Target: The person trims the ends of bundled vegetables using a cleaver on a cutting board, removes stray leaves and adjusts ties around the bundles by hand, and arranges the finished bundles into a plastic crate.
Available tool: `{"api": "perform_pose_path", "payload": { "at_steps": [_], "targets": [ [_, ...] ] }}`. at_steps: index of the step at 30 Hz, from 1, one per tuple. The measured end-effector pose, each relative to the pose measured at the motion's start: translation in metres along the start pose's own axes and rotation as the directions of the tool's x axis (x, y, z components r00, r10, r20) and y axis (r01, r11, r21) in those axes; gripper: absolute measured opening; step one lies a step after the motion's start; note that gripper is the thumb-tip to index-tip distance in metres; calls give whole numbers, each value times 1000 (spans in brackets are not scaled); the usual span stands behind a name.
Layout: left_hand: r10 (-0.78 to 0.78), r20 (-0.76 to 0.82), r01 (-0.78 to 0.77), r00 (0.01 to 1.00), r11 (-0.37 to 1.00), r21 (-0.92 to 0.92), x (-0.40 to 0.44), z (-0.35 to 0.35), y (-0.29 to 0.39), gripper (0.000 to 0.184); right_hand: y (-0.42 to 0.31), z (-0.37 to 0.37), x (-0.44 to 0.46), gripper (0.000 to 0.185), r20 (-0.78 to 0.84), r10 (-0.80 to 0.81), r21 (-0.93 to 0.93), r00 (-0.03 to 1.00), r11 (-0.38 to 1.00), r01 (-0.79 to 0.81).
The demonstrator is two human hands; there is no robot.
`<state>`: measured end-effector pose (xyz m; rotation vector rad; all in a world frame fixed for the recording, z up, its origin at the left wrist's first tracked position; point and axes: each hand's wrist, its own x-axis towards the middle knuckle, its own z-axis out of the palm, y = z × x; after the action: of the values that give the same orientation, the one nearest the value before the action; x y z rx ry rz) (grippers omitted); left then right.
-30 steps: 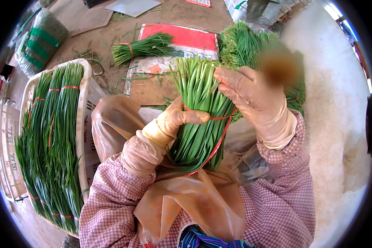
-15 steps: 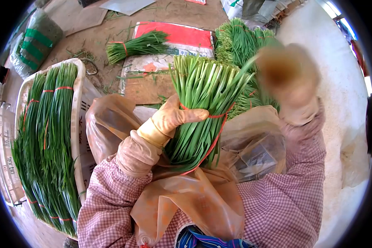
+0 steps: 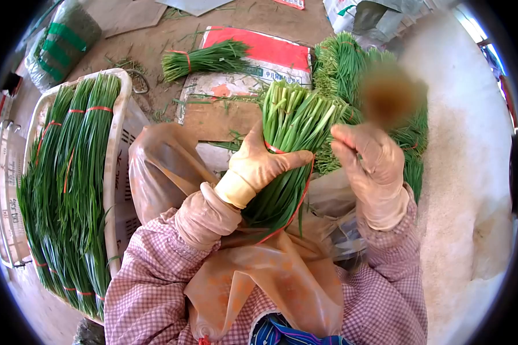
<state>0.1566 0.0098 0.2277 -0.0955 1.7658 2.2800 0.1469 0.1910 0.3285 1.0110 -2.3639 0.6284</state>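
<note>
My left hand (image 3: 260, 164), in a pale rubber glove, is closed around an upright bundle of garlic chives (image 3: 296, 123). Its thumb lies across the front, by a red tie (image 3: 305, 192) that circles the stems and trails down. Just right of the bundle is my gloved right hand (image 3: 377, 167). Its fingers are half bent, with a gap between thumb and forefinger; I see nothing held in them. The cut pale ends of the chives point up, and their leaf ends hang toward my lap.
On the left, a white crate (image 3: 116, 132) holds several tied bundles of chives (image 3: 69, 190). Another bundle (image 3: 204, 59) lies on a red and white sack (image 3: 288, 56) ahead. More chives (image 3: 339, 63) are piled at the right. A brown blur covers part of the view there.
My right hand has come down and left, closer to the bundle's side. The chive blade stretched toward it before no longer sticks out. My left hand keeps its hold.
</note>
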Motion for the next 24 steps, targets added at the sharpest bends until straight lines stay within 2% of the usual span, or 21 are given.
{"api": "perform_pose_path", "payload": {
  "at_steps": [1,3,4,5,6,7,8,10,11,12,13,15,17,19,21,22,23,24],
  "targets": [
    [5,-38,-2,999,997,82,1,1,0,78,-7,8,9,20,-7,2,-3,1000,1000,-2],
    [59,-15,-59,998,998,28,3,5,-3,77,-17,22,25,19,48,5,-11,999,1000,-5],
    [103,19,-101,994,990,-95,4,7,-4,77,-20,30,29,19,52,3,-12,999,1000,-2],
    [149,46,-135,988,966,-222,5,7,-5,78,-22,38,32,15,87,37,-113,995,993,-27],
    [162,37,-161,986,986,-46,4,2,-8,79,-23,44,34,13,121,75,-215,990,976,-47],
    [160,32,-158,987,986,-56,9,3,-15,79,-25,49,35,13,132,71,-216,989,976,-42],
    [118,45,-89,992,902,-422,17,6,-23,79,-26,53,36,12,134,97,-219,986,973,-66],
    [85,69,-8,994,686,-728,16,4,-17,80,-23,60,38,12,139,122,-222,983,971,-89],
    [122,41,-82,992,846,-527,13,2,-14,79,-16,61,38,12,158,74,-128,985,990,-54],
    [165,24,-151,986,945,-289,9,1,-6,79,-10,63,39,12,178,26,-33,984,999,-21],
    [164,23,-151,986,945,-292,5,-1,1,79,-7,54,40,11,214,1,109,977,994,-25],
    [65,-26,-67,998,994,-88,-4,-2,7,78,-8,28,39,10,338,52,397,940,897,-192],
    [107,-51,-110,993,992,-59,-4,-1,6,77,-11,-1,36,9,479,125,515,869,762,-393],
    [57,-59,-58,997,998,-14,-5,-1,9,76,-12,-20,31,9,546,287,415,787,723,-552],
    [75,-42,-75,996,997,-13,-3,2,2,76,-3,-25,24,9,468,486,304,738,696,-651],
    [98,-12,-98,995,990,-98,-1,4,-3,76,8,-11,16,16,240,439,384,866,776,-500],
    [122,14,-117,992,976,-182,1,5,-8,76,9,-12,12,16,231,442,382,867,778,-499],
    [143,13,-137,990,967,-214,0,7,-7,77,1,-10,15,19,161,511,496,844,698,-517]
  ]
}}
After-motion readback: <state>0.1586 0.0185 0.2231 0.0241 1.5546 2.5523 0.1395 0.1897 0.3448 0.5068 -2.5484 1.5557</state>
